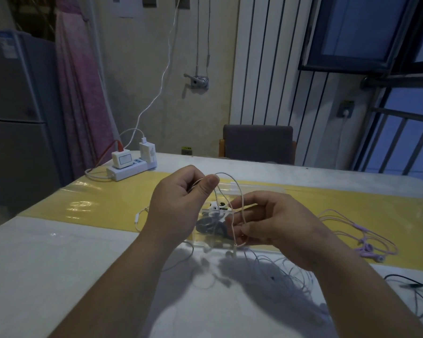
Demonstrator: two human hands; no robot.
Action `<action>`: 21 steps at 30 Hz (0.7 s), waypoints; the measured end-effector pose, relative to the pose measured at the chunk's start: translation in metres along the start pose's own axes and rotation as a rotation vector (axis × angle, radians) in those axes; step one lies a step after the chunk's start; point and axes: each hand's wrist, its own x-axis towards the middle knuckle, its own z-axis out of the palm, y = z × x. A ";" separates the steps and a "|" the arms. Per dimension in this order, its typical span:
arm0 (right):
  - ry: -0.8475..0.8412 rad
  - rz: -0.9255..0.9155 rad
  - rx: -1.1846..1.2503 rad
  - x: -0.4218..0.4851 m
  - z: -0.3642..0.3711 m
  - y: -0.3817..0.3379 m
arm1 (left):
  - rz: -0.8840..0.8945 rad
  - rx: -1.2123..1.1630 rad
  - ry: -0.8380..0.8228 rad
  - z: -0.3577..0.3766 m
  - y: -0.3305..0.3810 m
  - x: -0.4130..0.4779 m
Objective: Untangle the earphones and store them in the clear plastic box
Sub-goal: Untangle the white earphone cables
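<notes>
Forearms (pixel 122 289) over white table (pixel 47 264), chair (pixel 258 142) beyond.

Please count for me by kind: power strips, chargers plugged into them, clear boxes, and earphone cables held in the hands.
power strip: 1
chargers: 2
clear plastic box: 1
earphone cable, held: 1
Total: 5
</notes>
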 end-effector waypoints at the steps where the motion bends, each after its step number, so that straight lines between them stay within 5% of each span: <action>1: 0.031 -0.021 -0.028 0.000 0.002 0.000 | 0.002 -0.002 0.002 0.000 0.000 0.000; 10: 0.227 -0.264 -0.178 0.006 0.000 0.002 | 0.013 -0.028 -0.023 -0.001 0.000 0.000; 16: 0.110 -0.144 -0.287 0.003 0.001 0.001 | 0.010 -0.099 -0.078 -0.001 0.000 -0.001; 21: 0.108 -0.114 -0.133 0.004 0.003 0.000 | 0.024 -0.103 -0.101 0.000 0.002 -0.002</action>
